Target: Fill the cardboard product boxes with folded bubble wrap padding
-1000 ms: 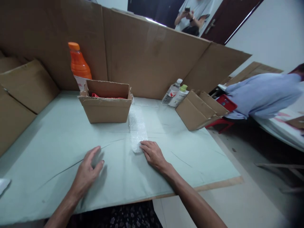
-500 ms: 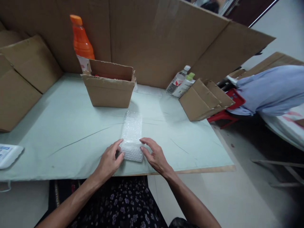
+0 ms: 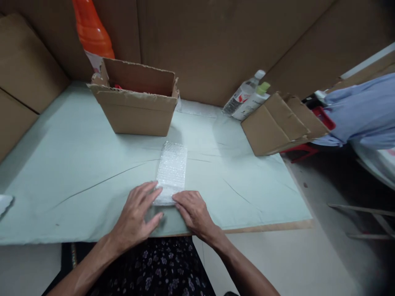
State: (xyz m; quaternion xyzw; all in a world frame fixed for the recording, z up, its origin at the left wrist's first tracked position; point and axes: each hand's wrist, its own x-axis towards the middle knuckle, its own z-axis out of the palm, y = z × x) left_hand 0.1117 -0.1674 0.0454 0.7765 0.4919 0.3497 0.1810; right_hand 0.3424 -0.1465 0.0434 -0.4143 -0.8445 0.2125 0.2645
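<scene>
A strip of clear bubble wrap (image 3: 171, 170) lies flat on the pale green table cover (image 3: 77, 164), running away from me. My left hand (image 3: 135, 216) rests on the cover with fingers stretched out, their tips touching the strip's near left corner. My right hand (image 3: 193, 211) lies beside it with fingers extended onto the strip's near edge. Neither hand holds anything. Behind the strip stands an open cardboard box (image 3: 135, 105) with something red inside.
An orange bottle (image 3: 91, 31) stands behind the box against a cardboard wall (image 3: 216, 45). Two plastic bottles (image 3: 248, 96) lean at the back right beside a tilted cardboard box (image 3: 277, 125). A person's blue sleeve (image 3: 361, 111) is at the far right. A white object (image 3: 3, 202) shows at the left edge.
The bubble wrap was drawn toward me from beside the box. My left hand came across to its near end, and both hands now lie flatter on that end.
</scene>
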